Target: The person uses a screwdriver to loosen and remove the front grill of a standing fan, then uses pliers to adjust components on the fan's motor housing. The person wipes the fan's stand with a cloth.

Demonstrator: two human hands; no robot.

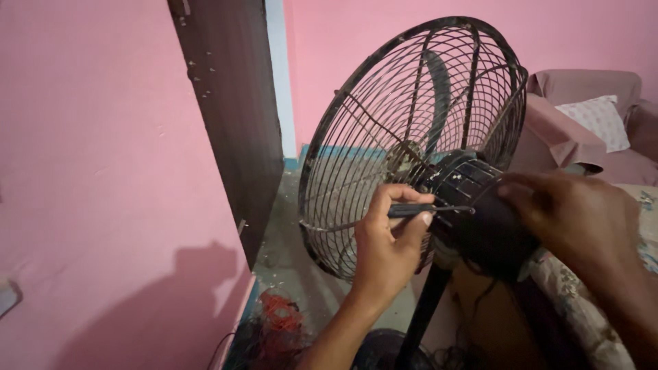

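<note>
Your left hand (387, 236) has its grip closed around a screwdriver (428, 210), tip at the fan's black motor housing (480, 212) behind the wire cage (384, 123). Your right hand (576, 212) lies curled over the housing, steadying the fan on its stand (421, 308).

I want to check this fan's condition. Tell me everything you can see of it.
The pedestal fan is black, with a round wire cage that looks dusty and worn, dark blades inside, and a ribbed motor housing behind. It stands on a dark pole, cage tilted leftward. The left hand holds a thin screwdriver against the housing; the right hand grips its back.
</note>
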